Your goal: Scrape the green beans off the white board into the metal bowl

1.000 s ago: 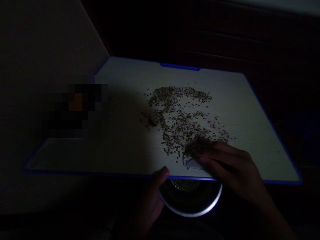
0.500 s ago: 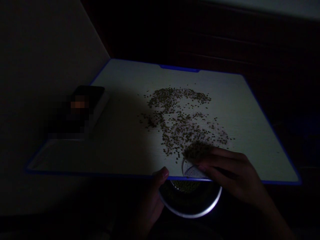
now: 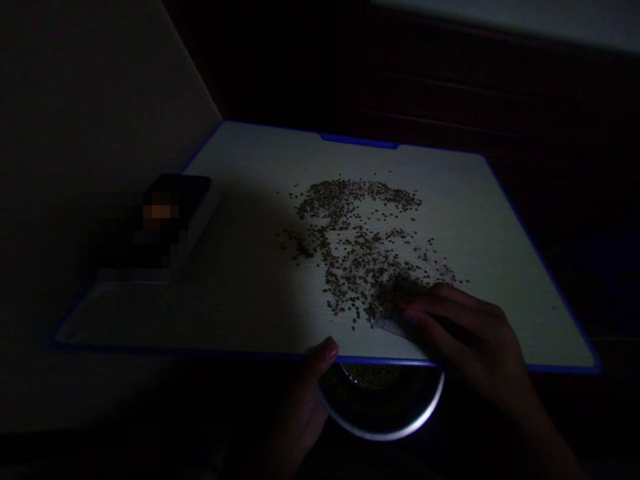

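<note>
Small greenish-brown beans (image 3: 365, 260) lie scattered in two loose patches on a pale board (image 3: 260, 300) with a blue rim. At the board's front edge is my left hand (image 3: 313, 383), its thumb over the rim and its fingers underneath. My right hand (image 3: 470, 327) pinches a thin pale-grey flat piece (image 3: 393, 323) against the near side of the beans; the dim light hides its exact kind. Under the front edge, between my hands, sits a round metal bowl (image 3: 410, 423) with more beans inside, partly covered by the board.
A dark box-like object (image 3: 187, 187), partly blurred out, rests on the board's left side. A wall (image 3: 100, 80) rises at the left. The room is very dark, with a pale surface (image 3: 525, 23) at the upper right.
My right hand drew the pale piece back to the board's front edge, then moved it forward again into the near beans. My left hand stays at the rim.
</note>
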The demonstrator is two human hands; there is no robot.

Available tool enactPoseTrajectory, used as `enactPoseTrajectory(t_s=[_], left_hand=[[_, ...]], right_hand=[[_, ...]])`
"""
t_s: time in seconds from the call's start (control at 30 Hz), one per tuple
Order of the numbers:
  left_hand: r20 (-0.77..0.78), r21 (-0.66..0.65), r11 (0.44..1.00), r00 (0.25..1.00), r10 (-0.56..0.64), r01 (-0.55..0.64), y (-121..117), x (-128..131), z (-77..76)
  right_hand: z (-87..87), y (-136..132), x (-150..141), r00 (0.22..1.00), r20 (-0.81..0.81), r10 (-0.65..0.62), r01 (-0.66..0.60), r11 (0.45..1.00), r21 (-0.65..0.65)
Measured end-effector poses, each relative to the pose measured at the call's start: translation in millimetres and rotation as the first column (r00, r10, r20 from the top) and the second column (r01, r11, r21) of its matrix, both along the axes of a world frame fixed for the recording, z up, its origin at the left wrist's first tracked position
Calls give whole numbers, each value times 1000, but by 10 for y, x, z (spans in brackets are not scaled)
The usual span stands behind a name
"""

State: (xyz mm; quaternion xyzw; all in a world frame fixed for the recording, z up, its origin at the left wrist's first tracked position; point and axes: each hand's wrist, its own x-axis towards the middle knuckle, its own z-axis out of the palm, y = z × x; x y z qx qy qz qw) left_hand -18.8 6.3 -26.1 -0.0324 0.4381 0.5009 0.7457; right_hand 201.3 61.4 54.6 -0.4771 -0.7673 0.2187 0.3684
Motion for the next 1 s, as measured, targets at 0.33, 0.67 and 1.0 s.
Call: enactPoseTrajectory(t_s=[0.33, 0.67, 1.0], left_hand=[[-9, -40, 999, 1000, -16, 16, 8, -12, 2], [-59, -48, 999, 998, -26, 23, 32, -6, 19], [-21, -6, 1000, 999, -30, 29, 2, -14, -28]], right_hand=[[-43, -4, 22, 980, 15, 199, -199, 980, -4], [-54, -12, 51, 964, 11, 265, -265, 964, 20], [7, 5, -76, 995, 10, 95, -96, 993, 63]])
